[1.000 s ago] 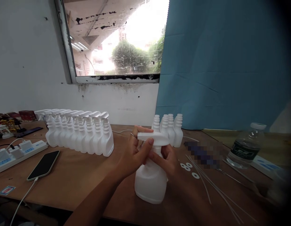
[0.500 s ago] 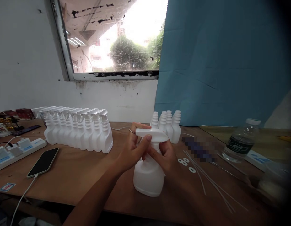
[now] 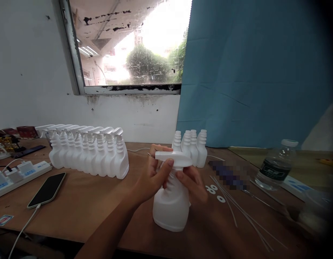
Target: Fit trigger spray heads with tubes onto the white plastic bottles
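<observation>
A white spray bottle [image 3: 171, 210] stands upright on the table in front of me, with a white trigger head [image 3: 178, 158] on its neck, nozzle pointing left. My left hand [image 3: 158, 174] is closed around the nozzle side of the head, thumb on its near face. My right hand [image 3: 193, 180] is wrapped round the neck just below the head, thumb in front; its other fingers are partly hidden behind. Right of that hand lie several white washers [image 3: 221, 199] and thin white tubes [image 3: 243, 210].
A row of spray bottles with heads [image 3: 88, 153] stands at the left. Several headless bottles [image 3: 201, 149] are behind my hands. A phone [image 3: 47, 190] on a cable and a power strip [image 3: 22, 176] lie left; a water bottle [image 3: 275, 167] stands right.
My right fingers have shifted on the neck, with the thumb higher and the hand turned slightly outward. The trigger head has turned slightly. My left hand keeps its hold.
</observation>
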A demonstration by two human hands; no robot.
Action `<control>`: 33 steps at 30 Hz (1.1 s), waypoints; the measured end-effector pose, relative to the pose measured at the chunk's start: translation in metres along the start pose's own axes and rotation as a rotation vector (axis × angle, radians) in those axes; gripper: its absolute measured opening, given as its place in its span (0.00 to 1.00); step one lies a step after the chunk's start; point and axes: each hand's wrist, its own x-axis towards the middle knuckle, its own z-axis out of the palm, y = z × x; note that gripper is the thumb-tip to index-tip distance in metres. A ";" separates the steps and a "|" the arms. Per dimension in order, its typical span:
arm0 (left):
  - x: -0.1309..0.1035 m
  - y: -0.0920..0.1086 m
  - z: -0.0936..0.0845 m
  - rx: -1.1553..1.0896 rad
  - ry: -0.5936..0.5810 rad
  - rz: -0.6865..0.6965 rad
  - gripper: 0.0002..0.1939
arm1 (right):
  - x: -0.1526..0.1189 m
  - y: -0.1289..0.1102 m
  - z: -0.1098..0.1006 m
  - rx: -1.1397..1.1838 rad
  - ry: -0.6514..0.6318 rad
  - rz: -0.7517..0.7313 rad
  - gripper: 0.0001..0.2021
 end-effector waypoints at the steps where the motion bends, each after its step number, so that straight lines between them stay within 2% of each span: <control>1: 0.000 0.000 0.000 -0.001 0.001 0.002 0.14 | 0.000 0.001 -0.001 -0.015 0.010 0.017 0.15; 4: 0.000 0.000 0.000 -0.008 -0.008 0.006 0.13 | 0.001 0.002 -0.002 -0.036 0.020 0.043 0.17; 9: -0.002 0.001 0.000 0.007 -0.018 0.012 0.12 | 0.000 0.006 -0.006 0.050 -0.032 -0.005 0.15; 16: 0.000 0.001 0.000 -0.004 -0.017 -0.020 0.14 | 0.005 0.008 -0.005 -0.030 -0.037 -0.033 0.14; 21: -0.002 0.002 -0.009 0.015 -0.054 -0.037 0.17 | 0.010 0.002 -0.006 -0.015 -0.093 0.079 0.11; 23: -0.010 0.000 -0.018 0.103 -0.054 -0.037 0.20 | 0.012 -0.003 -0.009 0.002 -0.132 0.163 0.11; 25: -0.022 -0.007 -0.028 0.205 -0.004 -0.012 0.22 | 0.015 -0.009 -0.012 0.013 -0.181 0.256 0.12; 29: -0.055 -0.027 -0.045 0.338 0.088 -0.079 0.17 | 0.018 -0.019 -0.009 -0.032 -0.219 0.367 0.13; 31: -0.068 -0.034 -0.048 0.361 0.016 -0.152 0.16 | 0.018 -0.020 -0.006 -0.067 -0.190 0.363 0.12; 33: -0.077 -0.037 -0.049 0.390 -0.100 -0.210 0.19 | 0.018 -0.019 -0.004 -0.074 -0.194 0.344 0.11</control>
